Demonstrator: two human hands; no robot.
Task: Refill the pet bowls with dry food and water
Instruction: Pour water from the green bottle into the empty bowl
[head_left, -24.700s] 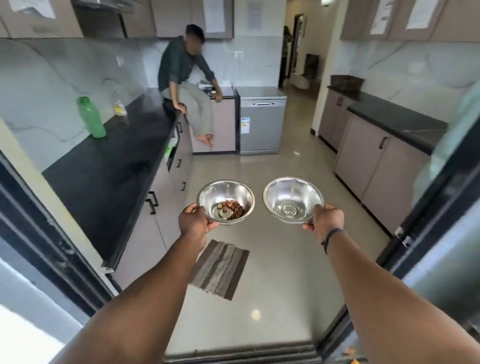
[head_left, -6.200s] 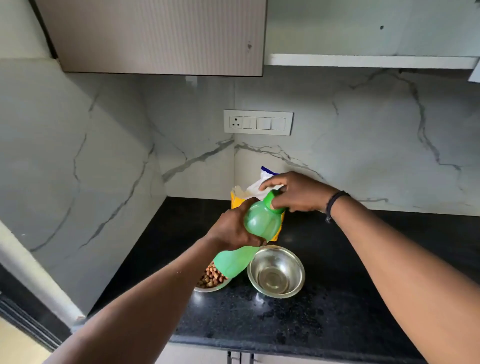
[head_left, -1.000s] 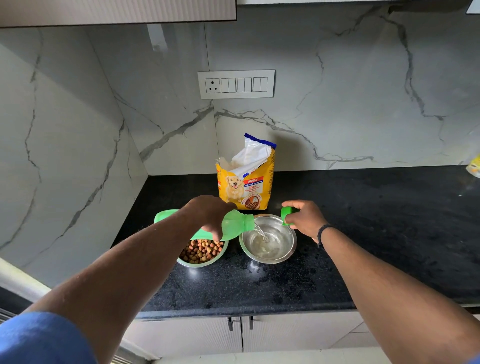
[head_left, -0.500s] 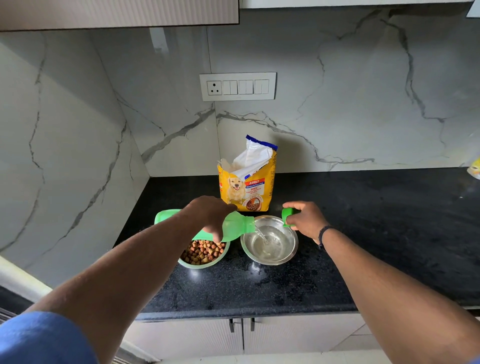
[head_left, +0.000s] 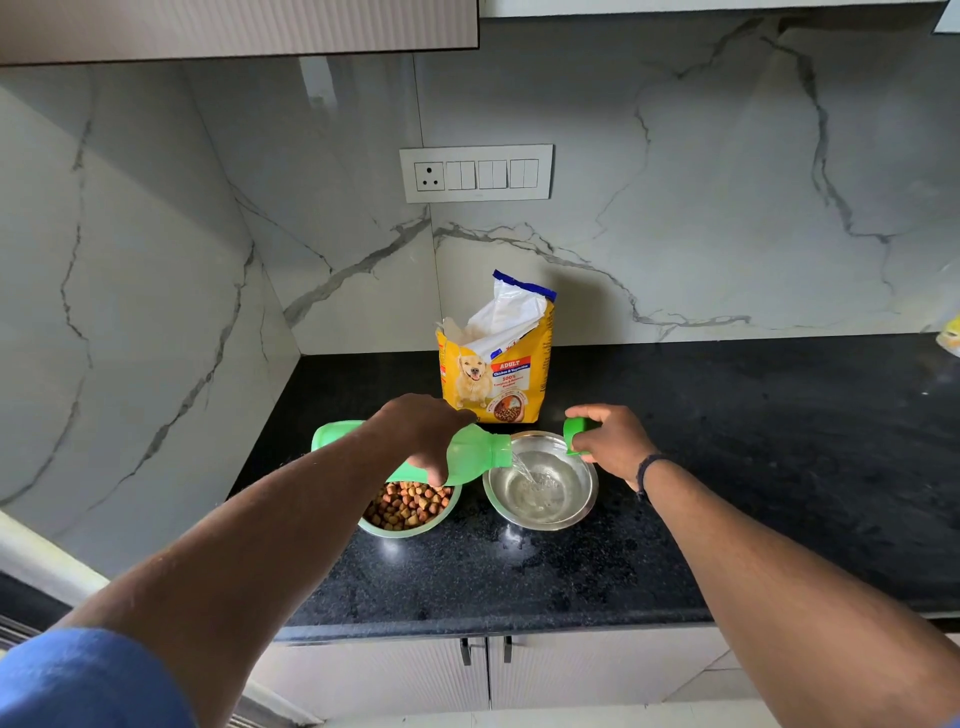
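Two steel bowls stand side by side on the black counter (head_left: 727, 493). The left bowl (head_left: 415, 527) holds brown kibble. The right bowl (head_left: 582, 512) holds water. My left hand (head_left: 426, 431) grips a green bottle (head_left: 480, 457) tipped on its side above the kibble bowl, its mouth over the right bowl, and a thin stream of water runs into that bowl. My right hand (head_left: 615, 447) holds the green bottle cap (head_left: 573, 434) just above the right bowl's far rim. An open yellow dog-food bag (head_left: 496, 371) stands upright behind the bowls.
A marble backsplash with a socket and switch plate (head_left: 475, 173) rises behind the counter. The left wall meets the counter at a corner. Cabinet doors with handles (head_left: 485, 649) sit below the counter's front edge. A yellow object (head_left: 950, 338) shows at the far right edge.
The bottle stays tilted and water keeps running into the right bowl, whose level has risen a little. Both hands hold their places.
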